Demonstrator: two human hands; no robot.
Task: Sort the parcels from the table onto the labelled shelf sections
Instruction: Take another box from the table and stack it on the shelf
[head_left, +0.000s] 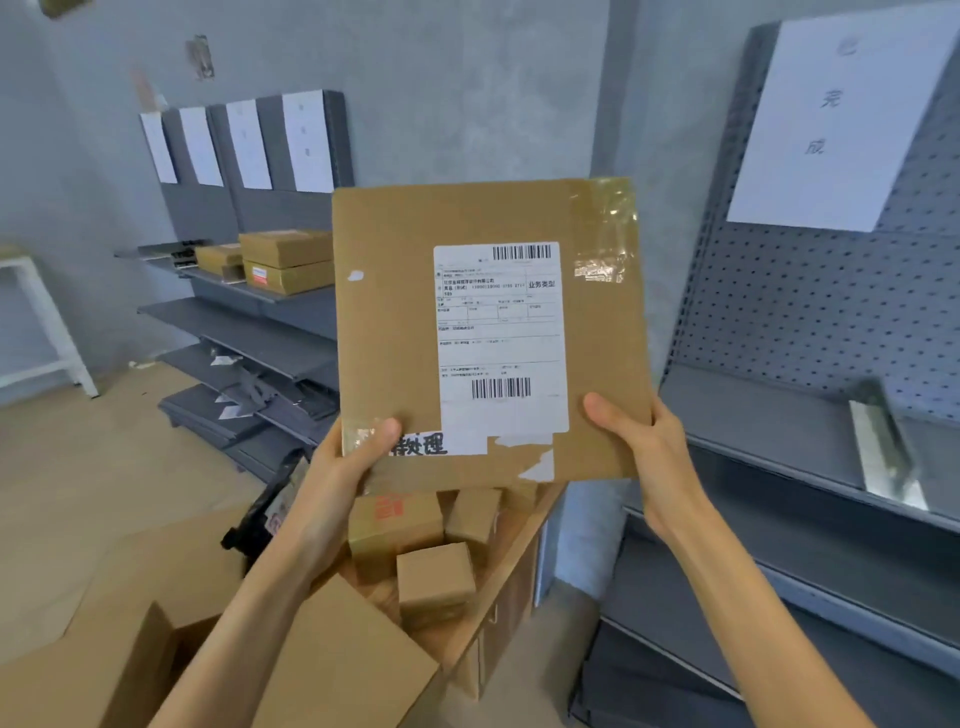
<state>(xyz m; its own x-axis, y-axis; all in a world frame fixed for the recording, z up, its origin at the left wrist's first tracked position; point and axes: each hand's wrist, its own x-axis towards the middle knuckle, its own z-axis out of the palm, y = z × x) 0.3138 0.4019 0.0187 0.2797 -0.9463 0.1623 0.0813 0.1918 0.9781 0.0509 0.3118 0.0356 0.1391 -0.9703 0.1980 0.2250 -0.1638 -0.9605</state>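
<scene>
I hold a flat brown cardboard parcel (395, 332) upright in front of me, its white shipping label (501, 338) facing me. My left hand (348, 467) grips its lower left corner, thumb on the front face. My right hand (639, 441) grips the lower right edge, thumb on the front. Below the parcel, several small brown boxes (434, 577) lie on the wooden table (514, 551). A grey shelf unit (249, 322) with white paper labels stands at the far left wall. A second grey pegboard shelf (769, 415) with a large white sign (836, 114) stands at my right.
Three brown parcels (285, 262) sit on the left unit's upper shelf. Larger cardboard boxes (156, 649) lie at the bottom left. A shiny metal piece (883, 441) rests on the right shelf. A white frame (47, 322) stands at the far left.
</scene>
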